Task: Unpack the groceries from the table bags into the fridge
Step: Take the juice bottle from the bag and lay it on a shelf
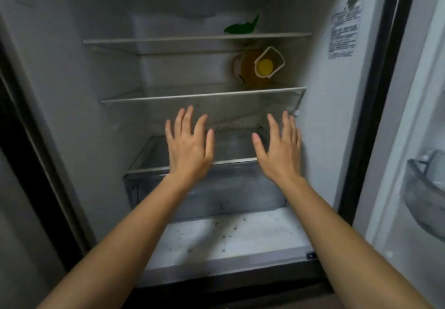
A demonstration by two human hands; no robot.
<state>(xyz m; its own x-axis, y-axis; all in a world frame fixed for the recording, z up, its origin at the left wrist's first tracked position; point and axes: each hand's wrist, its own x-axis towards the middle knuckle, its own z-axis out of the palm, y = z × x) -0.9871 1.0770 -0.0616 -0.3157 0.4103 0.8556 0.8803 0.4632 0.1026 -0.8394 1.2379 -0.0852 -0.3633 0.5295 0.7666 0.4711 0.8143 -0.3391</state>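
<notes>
The fridge (72,91) stands open in front of me. A big bottle of yellow oil (255,67) lies on its side on the middle glass shelf (202,95), yellow cap toward me. A green leafy item (240,27) sits on the top shelf (197,38) at the back right. My left hand (189,147) and my right hand (279,149) are both held out with straight, spread fingers in front of the lower shelf (149,169). Neither hand holds anything. No bags are in view.
A clear drawer (207,195) sits under the lower shelf, above a speckled white floor (228,236). The fridge door (414,164) hangs open on the right with a clear door bin (426,197). A label (344,31) is stuck on the right inner wall.
</notes>
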